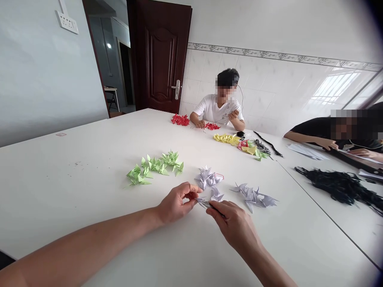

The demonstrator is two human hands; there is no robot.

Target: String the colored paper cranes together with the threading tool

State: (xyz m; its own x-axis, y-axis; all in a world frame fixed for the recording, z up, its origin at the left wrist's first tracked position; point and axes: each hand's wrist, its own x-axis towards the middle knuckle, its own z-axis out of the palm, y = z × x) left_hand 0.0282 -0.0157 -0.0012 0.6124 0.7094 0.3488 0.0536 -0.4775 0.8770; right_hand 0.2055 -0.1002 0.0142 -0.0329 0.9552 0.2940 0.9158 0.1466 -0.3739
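Near the middle of the table, my left hand (pixel 180 201) pinches the tip of a pale lilac folded paper crane (pixel 201 201) between thumb and fingers. From the other side, my right hand (pixel 235 223) closes around a slim, dark tool (pixel 218 208) whose end meets the paper; its exact kind is hidden by the fingers. Just beyond both hands lies a cluster of lilac paper cranes (pixel 206 178), with a single lilac crane (pixel 216 194) closer in. More lilac cranes (pixel 254 197) lie to the right of these.
Green paper cranes (pixel 155 165) spread left of centre on the white table (pixel 74 207). Red cranes (pixel 180 119) and yellow cranes (pixel 226 138) lie farther back. Black cords (pixel 341 189) are heaped at right. Two people sit across and at the right, their hands busy.
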